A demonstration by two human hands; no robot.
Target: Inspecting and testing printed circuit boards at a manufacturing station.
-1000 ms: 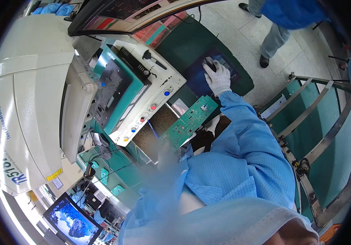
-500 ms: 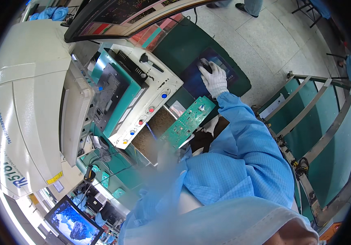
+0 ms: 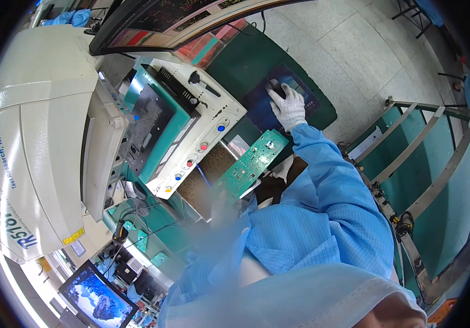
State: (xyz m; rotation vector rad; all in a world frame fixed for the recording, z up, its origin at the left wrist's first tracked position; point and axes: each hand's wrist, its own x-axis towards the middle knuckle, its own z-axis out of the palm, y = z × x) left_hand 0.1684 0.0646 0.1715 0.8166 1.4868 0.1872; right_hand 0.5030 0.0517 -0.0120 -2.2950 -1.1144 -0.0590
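My right hand (image 3: pixel 291 108), in a white knit glove, rests curled over a black computer mouse (image 3: pixel 275 87) on a dark blue mouse pad (image 3: pixel 256 109). My left hand (image 3: pixel 227 205) is blurred, and its fingers are hard to make out. It grips the lower left end of a long green circuit board (image 3: pixel 252 163), which is held tilted in front of my body. The board carries small components and a shiny square part near its far end. Both forearms wear blue checked sleeves.
Left of the board stands a white machine with a button panel (image 3: pixel 204 146) and a green-framed fixture (image 3: pixel 155 128). A large monitor (image 3: pixel 175 27) is at the top. A brown-surfaced tray (image 3: pixel 205 169) lies beside the board. To the right is a metal-framed rack (image 3: pixel 409 147).
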